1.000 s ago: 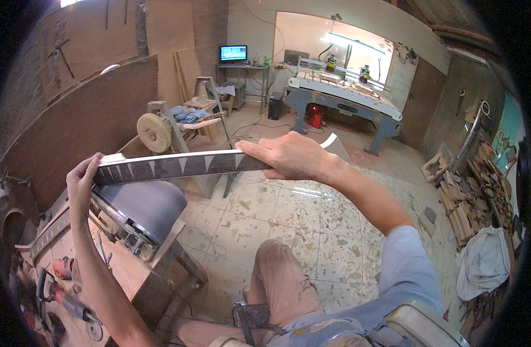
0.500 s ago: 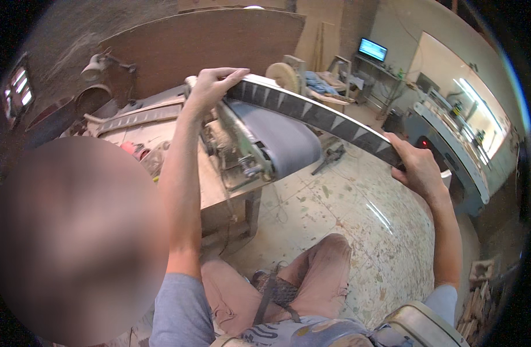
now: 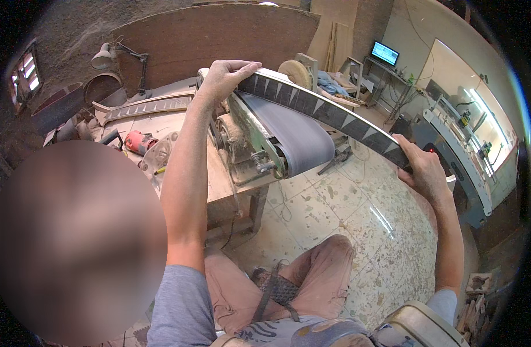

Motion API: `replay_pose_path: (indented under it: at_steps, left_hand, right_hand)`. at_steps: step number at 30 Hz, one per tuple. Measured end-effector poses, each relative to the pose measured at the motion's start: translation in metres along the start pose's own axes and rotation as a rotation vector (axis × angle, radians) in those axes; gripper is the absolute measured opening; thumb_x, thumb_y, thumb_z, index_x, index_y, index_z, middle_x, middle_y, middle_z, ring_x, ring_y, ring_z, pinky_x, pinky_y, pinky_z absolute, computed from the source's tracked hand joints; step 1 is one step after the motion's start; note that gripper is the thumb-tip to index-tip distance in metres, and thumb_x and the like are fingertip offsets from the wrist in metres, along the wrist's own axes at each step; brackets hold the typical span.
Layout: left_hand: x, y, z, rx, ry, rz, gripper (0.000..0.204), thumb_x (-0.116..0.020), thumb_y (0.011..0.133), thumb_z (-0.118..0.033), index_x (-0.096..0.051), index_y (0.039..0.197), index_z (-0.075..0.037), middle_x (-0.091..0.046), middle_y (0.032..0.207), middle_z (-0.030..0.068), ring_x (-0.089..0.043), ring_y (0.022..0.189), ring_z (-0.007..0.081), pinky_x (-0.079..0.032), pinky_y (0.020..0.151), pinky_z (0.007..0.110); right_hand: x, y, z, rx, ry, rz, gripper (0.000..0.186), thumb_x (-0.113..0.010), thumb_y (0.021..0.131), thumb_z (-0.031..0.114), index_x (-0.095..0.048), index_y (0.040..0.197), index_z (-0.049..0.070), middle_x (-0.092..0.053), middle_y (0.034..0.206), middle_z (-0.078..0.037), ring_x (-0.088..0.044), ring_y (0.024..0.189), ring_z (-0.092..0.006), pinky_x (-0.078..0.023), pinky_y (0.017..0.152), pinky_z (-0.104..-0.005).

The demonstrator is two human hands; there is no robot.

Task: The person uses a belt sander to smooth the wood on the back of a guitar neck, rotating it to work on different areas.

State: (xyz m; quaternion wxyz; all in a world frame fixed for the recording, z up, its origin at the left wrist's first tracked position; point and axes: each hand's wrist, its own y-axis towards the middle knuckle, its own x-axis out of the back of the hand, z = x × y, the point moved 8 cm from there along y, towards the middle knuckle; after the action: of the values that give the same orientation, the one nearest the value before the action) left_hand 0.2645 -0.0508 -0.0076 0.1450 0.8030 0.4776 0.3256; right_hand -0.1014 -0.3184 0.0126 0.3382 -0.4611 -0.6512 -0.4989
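Stretched between my hands is a long guitar neck, dark on its face with pale triangular inlays and a white edge. My left hand is closed round its far left end, the thumb and fingers along the top edge. At the lower right end my right hand grips it, thumb beneath. Directly below and behind the neck lies the belt sander with its grey belt. From this view I cannot tell whether neck and belt touch.
The sander stands on a wooden bench with a red power tool and a second inlaid neck. A desk lamp is at the back left. A grey machine stands at right. A blurred round patch covers the lower left.
The whole scene has shifted slightly right in the picture as the view turned. Both hands keep their grip on the guitar neck, which stays above the sander.
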Motion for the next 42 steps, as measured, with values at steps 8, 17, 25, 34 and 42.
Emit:
replay_pose_path:
  at_steps: [8, 17, 25, 34, 42]
  left_hand:
    - [-0.004, -0.002, -0.001, 0.035, -0.024, -0.006, 0.042, -0.069, 0.099, -0.042, -0.078, 0.121, -0.008, -0.077, 0.111, 0.0084, -0.070, 0.100, 0.0161, -0.054, 0.092, 0.032]
    - [-0.006, -0.003, -0.004, 0.005, -0.029, -0.002, 0.043, -0.069, 0.099, -0.043, -0.078, 0.121, -0.007, -0.077, 0.111, 0.0085, -0.070, 0.101, 0.0162, -0.054, 0.092, 0.031]
    - [-0.002, -0.004, -0.001, -0.009, -0.042, -0.007, 0.042, -0.068, 0.100, -0.041, -0.078, 0.120, -0.006, -0.077, 0.112, 0.0089, -0.070, 0.102, 0.0161, -0.053, 0.094, 0.031]
    - [0.000, -0.006, 0.001, -0.001, -0.003, -0.030, 0.042, -0.068, 0.100, -0.043, -0.077, 0.122, -0.009, -0.077, 0.115, 0.0100, -0.070, 0.105, 0.0180, -0.053, 0.097, 0.033]
    - [-0.002, -0.003, 0.004, 0.024, 0.008, -0.030, 0.041, -0.068, 0.100, -0.043, -0.078, 0.122, -0.010, -0.077, 0.116, 0.0097, -0.069, 0.107, 0.0171, -0.053, 0.096, 0.033]
  right_hand:
    - [0.002, -0.004, 0.004, -0.020, -0.009, -0.006, 0.090, -0.083, 0.066, 0.002, -0.046, 0.148, 0.011, -0.066, 0.135, -0.014, -0.072, 0.106, -0.0329, -0.061, 0.086, -0.0407]
    - [0.003, -0.006, 0.004, -0.012, 0.010, 0.010, 0.090, -0.083, 0.067, 0.002, -0.046, 0.148, 0.010, -0.065, 0.137, -0.015, -0.071, 0.110, -0.0341, -0.060, 0.090, -0.0409]
    - [0.004, -0.001, 0.007, 0.007, 0.039, 0.024, 0.090, -0.082, 0.067, 0.001, -0.045, 0.148, 0.009, -0.066, 0.133, -0.017, -0.071, 0.107, -0.0361, -0.060, 0.088, -0.0424]
    - [0.005, 0.002, 0.007, 0.040, 0.028, -0.015, 0.089, -0.082, 0.067, 0.001, -0.045, 0.148, 0.012, -0.069, 0.127, -0.018, -0.072, 0.100, -0.0364, -0.061, 0.083, -0.0428]
    - [-0.004, 0.001, -0.003, 0.004, -0.007, 0.012, 0.091, -0.084, 0.067, 0.004, -0.045, 0.149, 0.012, -0.067, 0.131, -0.017, -0.072, 0.103, -0.0356, -0.062, 0.086, -0.0423]
